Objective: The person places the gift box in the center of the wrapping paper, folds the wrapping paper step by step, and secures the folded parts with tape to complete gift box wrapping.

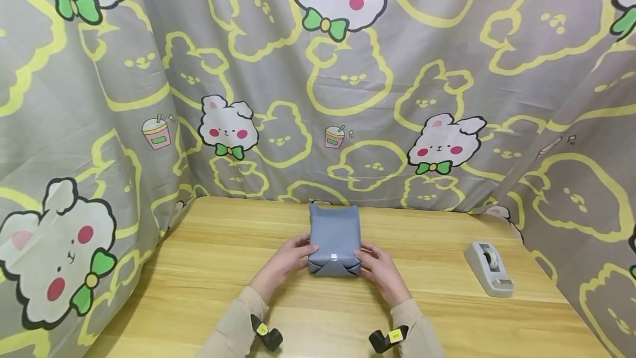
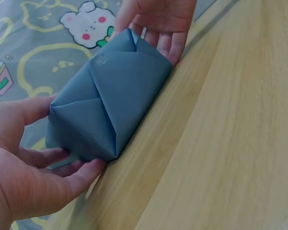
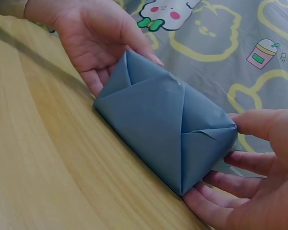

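Observation:
A box-shaped parcel [image 1: 335, 236] wrapped in blue-grey paper lies on the table between the two hands. Its near end [image 2: 125, 86] is folded into triangular flaps, with a small piece of clear tape [image 1: 334, 257] at the top edge. At the far end the paper sticks out beyond the parcel's body. My left hand [image 1: 290, 256] grips the left side, thumb on the top edge and fingers low along the side. The right hand [image 1: 380, 267] holds the opposite side in the same way, its thumb [image 3: 259, 123] at the upper corner and fingertips near the bottom edge.
A grey tape dispenser [image 1: 489, 269] with a roll of clear tape stands on the right of the wooden table [image 1: 223, 236]. A grey curtain [image 1: 278, 87] with rabbit prints hangs behind the table and along both sides.

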Demonstrator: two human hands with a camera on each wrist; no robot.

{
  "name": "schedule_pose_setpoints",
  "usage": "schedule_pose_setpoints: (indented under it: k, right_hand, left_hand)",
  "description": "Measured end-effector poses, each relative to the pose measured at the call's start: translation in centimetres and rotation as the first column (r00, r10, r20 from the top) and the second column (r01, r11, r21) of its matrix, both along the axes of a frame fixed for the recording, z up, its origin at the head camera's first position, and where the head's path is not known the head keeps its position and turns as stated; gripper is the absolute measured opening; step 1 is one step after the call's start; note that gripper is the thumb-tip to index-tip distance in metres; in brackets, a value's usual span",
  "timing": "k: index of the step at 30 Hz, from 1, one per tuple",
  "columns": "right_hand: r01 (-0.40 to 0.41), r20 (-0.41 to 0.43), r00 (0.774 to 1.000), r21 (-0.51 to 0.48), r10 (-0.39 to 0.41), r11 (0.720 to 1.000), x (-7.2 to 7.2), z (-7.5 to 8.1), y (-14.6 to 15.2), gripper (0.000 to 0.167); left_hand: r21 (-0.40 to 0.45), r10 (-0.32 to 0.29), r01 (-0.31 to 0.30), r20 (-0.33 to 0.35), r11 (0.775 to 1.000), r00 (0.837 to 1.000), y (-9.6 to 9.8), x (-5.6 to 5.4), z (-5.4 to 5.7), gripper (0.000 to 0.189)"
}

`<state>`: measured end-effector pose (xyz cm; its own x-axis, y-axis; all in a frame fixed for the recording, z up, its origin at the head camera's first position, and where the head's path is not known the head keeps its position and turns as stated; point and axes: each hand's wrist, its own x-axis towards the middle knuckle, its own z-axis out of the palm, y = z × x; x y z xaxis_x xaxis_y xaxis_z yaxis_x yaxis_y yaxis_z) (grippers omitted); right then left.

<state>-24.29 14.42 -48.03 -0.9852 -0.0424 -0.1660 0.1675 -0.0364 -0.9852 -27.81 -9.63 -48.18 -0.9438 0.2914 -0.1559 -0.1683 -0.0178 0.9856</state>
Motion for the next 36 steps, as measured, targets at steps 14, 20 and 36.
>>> schedule_pose_setpoints:
  k: [14,20,36]
  right_hand:
    - [-0.007,-0.185,0.983,0.057,0.018,0.998,-0.6,0.0,0.6,0.045]
    - [-0.072,-0.200,0.976,0.082,0.087,0.994,-0.6,-0.4,0.9,0.045]
    - [0.174,-0.295,0.940,-0.014,-0.171,0.985,-0.5,2.4,-3.2,0.082]
  left_hand:
    - [0.198,0.130,-0.099,-0.149,0.975,0.980,0.1,-0.5,0.6,0.040]
    - [0.086,0.000,0.022,-0.245,0.996,0.969,-0.6,-0.5,0.2,0.078]
    - [0.097,0.270,-0.254,-0.239,0.962,0.933,4.4,1.4,3.0,0.085]
